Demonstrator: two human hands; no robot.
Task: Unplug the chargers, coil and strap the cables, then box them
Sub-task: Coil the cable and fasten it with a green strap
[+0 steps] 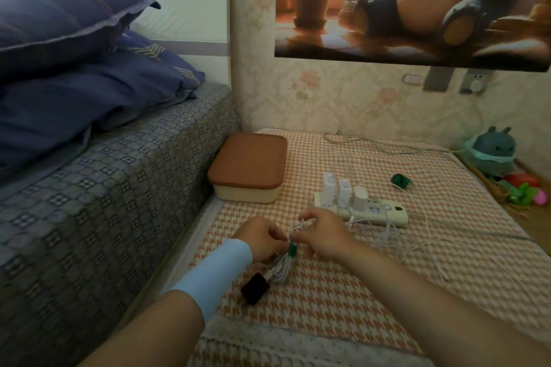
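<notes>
The left hand and right hand pinch the coiled cable, likely to wrap its green strap tight.

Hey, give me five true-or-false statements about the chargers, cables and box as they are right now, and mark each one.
1. The left hand and the right hand both hold the coiled white cable bundle near its green strap. True.
2. The storage box stands open. False: the cream box has its brown lid on.
3. Three white chargers stand plugged into the white power strip. True.
4. The dark charger is plugged into the strip. False: the black square charger lies on the orange checked mat by the left wrist.
5. A second green strap lies loose on the mat, right of the strip. True.
</notes>
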